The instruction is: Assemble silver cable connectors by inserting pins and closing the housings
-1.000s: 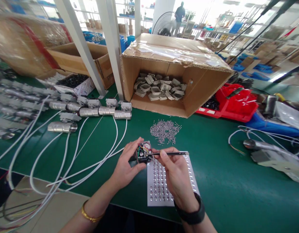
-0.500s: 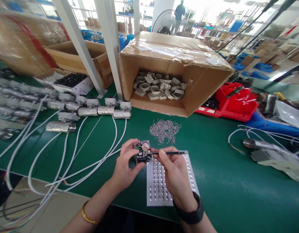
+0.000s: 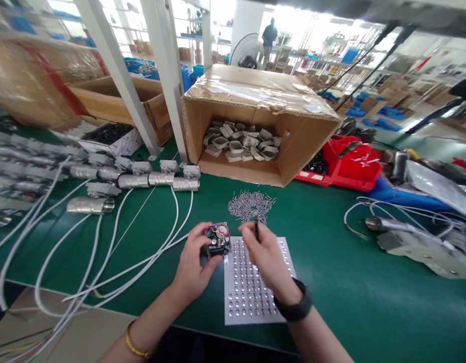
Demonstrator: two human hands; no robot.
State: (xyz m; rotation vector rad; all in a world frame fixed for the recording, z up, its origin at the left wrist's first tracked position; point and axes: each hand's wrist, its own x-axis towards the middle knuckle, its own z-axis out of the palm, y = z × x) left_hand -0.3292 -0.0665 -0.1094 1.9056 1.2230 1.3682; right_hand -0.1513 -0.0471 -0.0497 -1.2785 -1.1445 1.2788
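Note:
My left hand [image 3: 193, 264] grips a small square part [image 3: 218, 239] with a red rim, coloured wires and a round metal piece inside, held just above the green table. My right hand [image 3: 265, 257] pinches a thin dark tool [image 3: 256, 228] that now points away from me toward a heap of small metal pins [image 3: 250, 205]. Its tip is clear of the part. Under my right hand lies a white sheet [image 3: 251, 287] with rows of small shiny dots. A white cable runs off from the part to the left.
An open cardboard box [image 3: 255, 136] of grey metal housings lies on its side behind the pins. Metal cylinders on white cables [image 3: 134, 179] line the left. Red bins [image 3: 346, 166] and another cabled unit [image 3: 414, 242] sit to the right. A person stands far back by a fan.
My right hand has swung the tool from lying level across the part to pointing away at the pins. The tip has left the part. The view has shifted slightly down and left.

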